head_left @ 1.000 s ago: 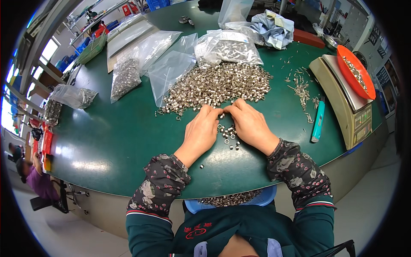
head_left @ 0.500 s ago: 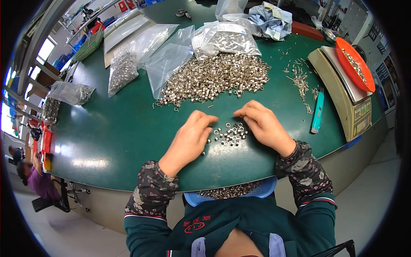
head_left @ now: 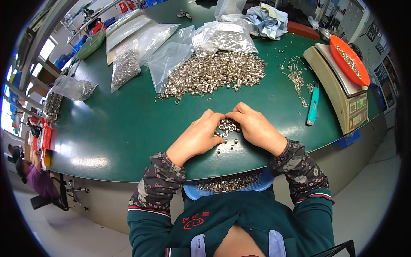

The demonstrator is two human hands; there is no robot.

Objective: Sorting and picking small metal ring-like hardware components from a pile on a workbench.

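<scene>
Small silvery metal rings (head_left: 229,125) lie in a loose cluster on the green tabletop, with several strays (head_left: 231,147) just nearer to me. My left hand (head_left: 198,133) curves along the cluster's left side, thumb and fingers apart. From the right, my right hand (head_left: 258,129) arches round it with bent fingers. The fingertips of both hands almost meet at the far side, forming a cup around the rings. Neither hand clearly grips a ring, though some rings are partly hidden by the fingers. Beyond them spreads a large heap of similar rings (head_left: 214,75).
A blue basket (head_left: 195,192) of metal pieces sits under the table's front edge. To the right are a teal utility knife (head_left: 313,106), thin metal pins (head_left: 295,77) and a scale (head_left: 332,85) bearing an orange tray (head_left: 363,70). Filled plastic bags (head_left: 125,70) stand at back left.
My hands have moved closer together and drawn in around the rings, pushing them into a tighter cluster. A few rings now lie apart on the near side.
</scene>
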